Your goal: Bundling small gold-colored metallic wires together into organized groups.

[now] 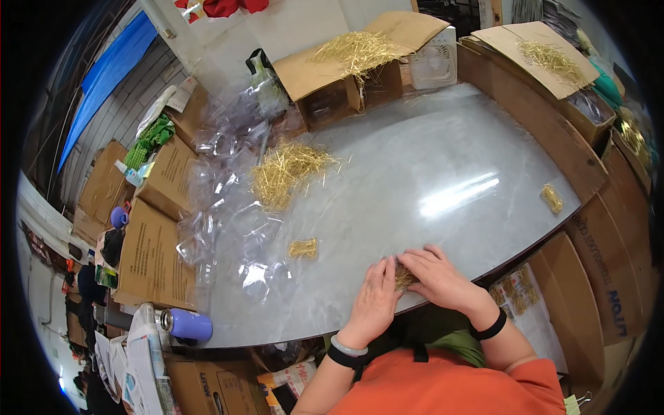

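Note:
My left hand (374, 299) and my right hand (443, 278) meet at the near edge of the grey table (387, 173). Between them they press a small bundle of thin gold-coloured sticks (402, 277), partly covered by my fingers. Left of my hands lies another neat gold bundle (303, 248), and a third bundle (551, 198) rests near the table's right edge. Farther back on the left is a loose heap of the same gold sticks (287, 173). What exactly the sticks are is too small to tell.
Clear plastic boxes (235, 183) crowd the table's left side beside brown cartons (158, 256). A purple bottle (189, 324) stands at the near left corner. At the back, an opened carton (325, 76) carries more gold sticks, next to a white fan (434, 62). Cardboard (532, 117) borders the right.

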A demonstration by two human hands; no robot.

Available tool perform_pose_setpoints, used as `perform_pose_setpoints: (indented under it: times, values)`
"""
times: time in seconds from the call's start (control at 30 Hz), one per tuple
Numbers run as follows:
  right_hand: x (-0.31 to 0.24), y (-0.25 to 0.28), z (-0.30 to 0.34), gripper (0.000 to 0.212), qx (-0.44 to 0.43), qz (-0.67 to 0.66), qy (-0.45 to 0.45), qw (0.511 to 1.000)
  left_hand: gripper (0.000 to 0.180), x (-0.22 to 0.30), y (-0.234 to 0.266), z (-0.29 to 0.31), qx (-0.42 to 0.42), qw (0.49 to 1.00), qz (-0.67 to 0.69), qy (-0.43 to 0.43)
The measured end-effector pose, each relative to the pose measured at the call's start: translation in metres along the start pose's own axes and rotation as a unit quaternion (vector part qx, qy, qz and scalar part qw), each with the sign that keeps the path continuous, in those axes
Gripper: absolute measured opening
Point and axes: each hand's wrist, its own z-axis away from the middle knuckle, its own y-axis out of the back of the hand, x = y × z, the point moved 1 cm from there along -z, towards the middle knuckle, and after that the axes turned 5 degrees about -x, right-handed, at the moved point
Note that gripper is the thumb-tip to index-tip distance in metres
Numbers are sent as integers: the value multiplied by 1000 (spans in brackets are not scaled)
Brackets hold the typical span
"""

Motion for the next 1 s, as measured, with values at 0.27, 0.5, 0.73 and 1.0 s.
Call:
perform_pose_setpoints:
  times: [0.27, 0.5, 0.73, 1.0]
  values:
    - [-11, -4, 17, 59, 50, -131, -85, 986, 64, -3, 4, 1, -11, 999, -34, -35]
    - [-45, -44, 12, 66, 149, -110, -142, 972, 54, -4, 3, 1, -11, 999, -6, -30]
    - [1, -11, 9, 62, 74, -79, -112, 988, 62, -11, -4, 8, 6, 999, 39, -30]
    - [9, 10, -6, 45, -24, -124, -22, 992, 71, -7, 7, -2, -8, 998, -13, -67]
